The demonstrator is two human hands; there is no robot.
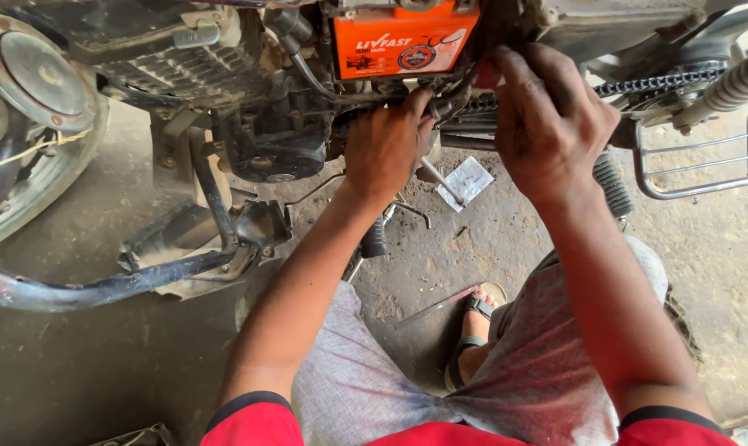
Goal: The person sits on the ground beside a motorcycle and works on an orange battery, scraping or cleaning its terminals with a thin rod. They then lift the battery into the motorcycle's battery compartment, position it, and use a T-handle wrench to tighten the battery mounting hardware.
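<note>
The person crouches beside a motorcycle with its side panels off, both hands up at the frame just below an orange battery. The left hand is curled shut around a bundle of dark cables beneath the battery, its fingers wrapped over them from below. The right hand sits just beside it, fingers together and pressed up against the frame at the battery's right lower corner; a small red part shows at its fingertips, but whether the hand grips it cannot be told. The two hands are close but not touching.

To the right of the hands the drive chain runs along the frame, with a rear shock spring and a chromed guard rail beyond it. A ribbed rubber footpeg hangs just beneath the right wrist. To the left lie the finned engine, a round horn and the exhaust pipe sweeping low across the concrete floor. On the floor below the hands lies a small white wrapper, and a thin metal rod rests near the person's sandalled foot.
</note>
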